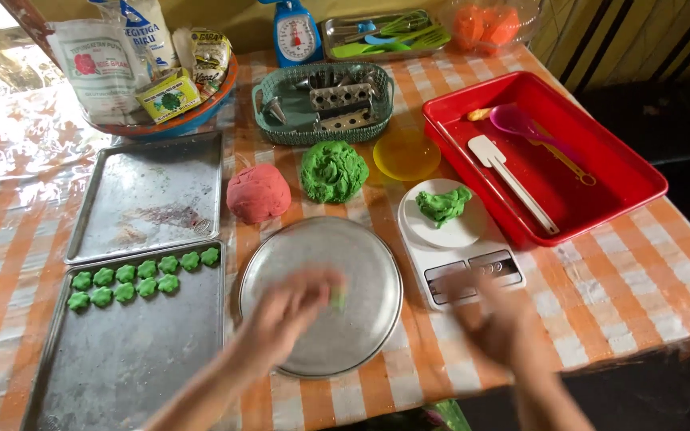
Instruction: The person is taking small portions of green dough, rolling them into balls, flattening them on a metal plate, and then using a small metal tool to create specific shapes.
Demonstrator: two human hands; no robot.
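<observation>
My left hand (289,311) is blurred with motion over the round metal tray (361,255) and pinches a small bit of green dough (337,298). My right hand (498,319) is also blurred, hovering just below the white kitchen scale (473,271); nothing shows in it. A lump of green dough (443,204) rests on the scale's plate. Behind the round tray sit a big green dough ball (333,171) and a red dough ball (258,193). Several small green dough shapes (145,277) line the top of the near baking tray (121,359).
An empty baking tray (149,195) lies at the back left. A red tub (592,191) holds a white spatula and pink spoon. A teal basket (269,120) of metal moulds, yellow lid (406,154), blue dial scale (295,33) and bowl of packets (193,116) stand behind.
</observation>
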